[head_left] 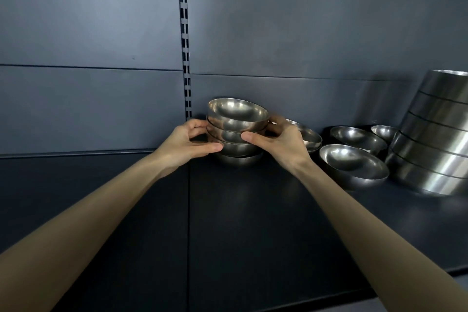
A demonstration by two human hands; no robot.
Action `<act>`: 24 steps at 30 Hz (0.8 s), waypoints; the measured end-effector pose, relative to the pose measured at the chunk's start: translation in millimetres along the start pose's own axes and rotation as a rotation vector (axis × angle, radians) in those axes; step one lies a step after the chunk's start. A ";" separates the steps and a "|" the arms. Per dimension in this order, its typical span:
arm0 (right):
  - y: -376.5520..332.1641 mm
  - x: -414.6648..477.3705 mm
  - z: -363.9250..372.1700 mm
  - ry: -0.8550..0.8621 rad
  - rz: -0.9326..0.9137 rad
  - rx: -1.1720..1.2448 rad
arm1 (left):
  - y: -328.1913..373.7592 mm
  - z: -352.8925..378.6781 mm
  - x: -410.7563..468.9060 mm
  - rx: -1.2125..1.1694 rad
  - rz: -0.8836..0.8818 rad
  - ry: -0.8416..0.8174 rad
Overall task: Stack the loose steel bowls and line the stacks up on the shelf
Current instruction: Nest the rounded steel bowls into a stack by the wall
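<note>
Where the hands are, head view: both hands are up at the back of the shelf (253, 223), one on each side of the bowl stack (238, 132).
State of the left hand (184, 142): it holds the left side of the bowl stack. Its thumb presses on the front of a lower bowl. Its other fingers curl round toward the back.
State of the right hand (278, 142): it holds the right side of the bowl stack. Its thumb presses on the front near the middle. Its other fingers curl round behind.
Place of the bowl stack: about four small steel bowls sit one inside the other. The bottom one looks to rest on the shelf. The pile is close to the back wall (101, 33), just right of the slotted rail (184, 45). The top bowl is tipped, not level.
Hidden bowl (310, 135): it lies just behind the right hand, and only part of it shows.
Front bowl (353, 166): it sits alone, open side up, to the right of the right hand.
Back bowls: one (357, 135) is behind the front bowl and a smaller-looking one (383, 132) is further right.
Tall steel stack (435, 134): it stands at the far right, and the picture edge cuts it off.
</note>
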State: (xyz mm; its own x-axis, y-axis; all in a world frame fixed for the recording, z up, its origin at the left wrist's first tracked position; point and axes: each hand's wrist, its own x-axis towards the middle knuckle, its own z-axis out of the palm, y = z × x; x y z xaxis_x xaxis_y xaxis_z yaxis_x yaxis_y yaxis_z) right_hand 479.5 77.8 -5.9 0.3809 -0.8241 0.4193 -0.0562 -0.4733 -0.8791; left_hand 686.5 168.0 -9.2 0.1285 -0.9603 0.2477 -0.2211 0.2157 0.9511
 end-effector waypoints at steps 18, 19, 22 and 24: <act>-5.8 -35.8 3.5 -0.052 0.018 0.049 | 4.4 4.1 -42.6 0.116 0.024 0.055; -6.1 -37.6 2.4 -0.054 0.020 0.046 | 4.7 5.1 -44.1 0.125 0.026 0.054; -7.4 -42.3 -1.0 -0.065 0.027 0.032 | 5.1 6.8 -47.6 0.141 0.034 0.050; -8.3 -44.9 -2.9 -0.067 0.027 0.045 | 6.0 8.0 -48.9 0.157 0.038 0.047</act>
State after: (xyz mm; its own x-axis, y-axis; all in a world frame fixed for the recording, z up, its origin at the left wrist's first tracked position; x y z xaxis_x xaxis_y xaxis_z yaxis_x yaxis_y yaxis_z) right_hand 460.1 117.9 -16.8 0.4406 -0.8130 0.3805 -0.0263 -0.4354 -0.8998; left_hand 671.1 214.7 -17.1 0.1617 -0.9418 0.2947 -0.3742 0.2178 0.9014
